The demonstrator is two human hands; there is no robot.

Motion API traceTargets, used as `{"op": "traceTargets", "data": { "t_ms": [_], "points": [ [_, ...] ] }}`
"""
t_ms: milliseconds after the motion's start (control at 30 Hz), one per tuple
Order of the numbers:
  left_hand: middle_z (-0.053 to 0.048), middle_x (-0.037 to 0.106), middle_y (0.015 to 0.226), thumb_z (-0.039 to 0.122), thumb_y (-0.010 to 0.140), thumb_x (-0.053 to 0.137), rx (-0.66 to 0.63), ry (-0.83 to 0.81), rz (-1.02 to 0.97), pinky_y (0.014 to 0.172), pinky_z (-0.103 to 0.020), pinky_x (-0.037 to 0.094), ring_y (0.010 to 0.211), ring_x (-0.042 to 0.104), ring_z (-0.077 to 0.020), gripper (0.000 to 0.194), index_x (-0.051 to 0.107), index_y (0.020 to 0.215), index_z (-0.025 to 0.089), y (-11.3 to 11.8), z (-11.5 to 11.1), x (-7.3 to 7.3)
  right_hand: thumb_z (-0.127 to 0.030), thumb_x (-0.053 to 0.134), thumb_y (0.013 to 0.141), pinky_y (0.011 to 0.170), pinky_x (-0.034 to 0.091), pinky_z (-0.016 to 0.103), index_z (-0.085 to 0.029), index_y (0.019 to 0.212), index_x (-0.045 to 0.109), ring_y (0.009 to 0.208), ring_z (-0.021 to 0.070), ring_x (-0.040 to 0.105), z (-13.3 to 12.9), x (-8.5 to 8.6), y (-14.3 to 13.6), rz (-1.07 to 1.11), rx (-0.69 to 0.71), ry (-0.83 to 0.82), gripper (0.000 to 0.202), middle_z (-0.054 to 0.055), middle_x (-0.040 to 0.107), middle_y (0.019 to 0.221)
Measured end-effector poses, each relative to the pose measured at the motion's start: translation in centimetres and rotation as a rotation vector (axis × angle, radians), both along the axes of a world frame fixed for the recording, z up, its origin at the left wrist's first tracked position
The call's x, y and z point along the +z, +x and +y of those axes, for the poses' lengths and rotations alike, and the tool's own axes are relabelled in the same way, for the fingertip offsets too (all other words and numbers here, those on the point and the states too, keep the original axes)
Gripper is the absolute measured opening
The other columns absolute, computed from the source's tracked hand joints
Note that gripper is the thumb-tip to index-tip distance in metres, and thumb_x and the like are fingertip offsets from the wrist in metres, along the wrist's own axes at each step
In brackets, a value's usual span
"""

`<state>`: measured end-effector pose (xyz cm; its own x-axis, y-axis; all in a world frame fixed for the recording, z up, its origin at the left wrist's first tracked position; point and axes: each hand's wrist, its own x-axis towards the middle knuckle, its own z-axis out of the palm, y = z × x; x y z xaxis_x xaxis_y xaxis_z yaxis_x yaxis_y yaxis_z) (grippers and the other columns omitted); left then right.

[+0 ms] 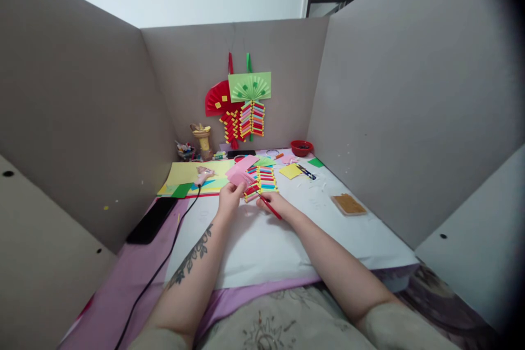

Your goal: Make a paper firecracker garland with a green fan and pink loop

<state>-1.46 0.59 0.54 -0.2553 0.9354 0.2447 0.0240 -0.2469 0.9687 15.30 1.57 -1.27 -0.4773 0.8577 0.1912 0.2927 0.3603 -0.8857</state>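
Observation:
My left hand (232, 197) pinches the lower edge of a pink paper piece (241, 170) over the white sheet. Just right of it, my right hand (275, 203) is closed around a slim red-handled tool (271, 208), perhaps scissors, whose tip points up and left toward the pink paper. Beyond and between the hands lies a craft of colourful rolled paper strips (267, 179) with yellow ends, its lower part close to my right fingers. The exact contact between the tool tip and the paper is too small to make out.
At the left are a glue gun (204, 175) with a black cord, yellow paper (180, 173) and a black phone-like object (152, 221). A yellow square (291, 171), a red bowl (302, 147) and a brown pad (348, 204) stand right. Paper ornaments (250, 87) hang on the back panel.

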Motion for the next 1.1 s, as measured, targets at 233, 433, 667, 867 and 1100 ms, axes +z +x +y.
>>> {"op": "traceTargets", "data": {
  "t_ms": [233, 433, 667, 867, 1100],
  "points": [
    [-0.002, 0.066, 0.068, 0.041, 0.068, 0.066, -0.018, -0.002, -0.017, 0.055, -0.022, 0.043, 0.061, 0.057, -0.0139, 0.029, 0.067, 0.074, 0.013, 0.1, -0.2, 0.2, -0.041, 0.055, 0.074, 0.051, 0.034, 0.021, -0.013, 0.079, 0.067, 0.053, 0.0087, 0.040, 0.2, -0.5, 0.1, 0.001, 0.001, 0.008, 0.031, -0.001, 0.051, 0.058],
    [-0.002, 0.065, 0.067, 0.042, 0.068, 0.066, -0.010, -0.008, -0.008, 0.056, -0.023, 0.043, 0.060, 0.056, -0.0137, 0.030, 0.067, 0.075, 0.012, 0.0, 0.0, -0.1, -0.039, 0.057, 0.073, 0.050, 0.035, 0.020, -0.013, 0.081, 0.067, 0.053, 0.0088, 0.041, 0.4, -0.5, 0.1, -0.017, 0.001, -0.020, 0.029, -0.002, 0.052, 0.056],
    [0.000, 0.061, 0.062, 0.045, 0.067, 0.066, -0.011, 0.001, 0.007, 0.053, -0.022, 0.039, 0.057, 0.053, -0.0124, 0.034, 0.065, 0.073, 0.012, -0.2, 0.2, -0.5, -0.034, 0.055, 0.073, 0.050, 0.036, 0.019, -0.013, 0.077, 0.068, 0.053, 0.0086, 0.042, 0.9, -0.9, 0.4, -0.013, 0.035, 0.002, 0.025, -0.001, 0.053, 0.058],
    [0.000, 0.059, 0.061, 0.043, 0.068, 0.065, -0.014, -0.002, 0.017, 0.053, -0.022, 0.038, 0.056, 0.051, -0.0121, 0.031, 0.063, 0.072, 0.012, -0.3, 0.4, -0.6, -0.032, 0.057, 0.072, 0.049, 0.035, 0.019, -0.013, 0.077, 0.068, 0.051, 0.0081, 0.042, 1.0, -1.1, 0.4, -0.023, 0.011, -0.042, 0.023, -0.002, 0.052, 0.055],
    [0.000, 0.058, 0.060, 0.042, 0.068, 0.064, -0.073, -0.013, 0.039, 0.052, -0.022, 0.037, 0.054, 0.050, -0.0115, 0.031, 0.064, 0.071, 0.012, -0.1, -0.1, -0.1, -0.037, 0.059, 0.071, 0.048, 0.035, 0.019, -0.013, 0.078, 0.067, 0.051, 0.0077, 0.040, 0.7, -1.2, 0.4, -0.001, 0.007, -0.051, 0.026, -0.003, 0.051, 0.054]
  ]
}}
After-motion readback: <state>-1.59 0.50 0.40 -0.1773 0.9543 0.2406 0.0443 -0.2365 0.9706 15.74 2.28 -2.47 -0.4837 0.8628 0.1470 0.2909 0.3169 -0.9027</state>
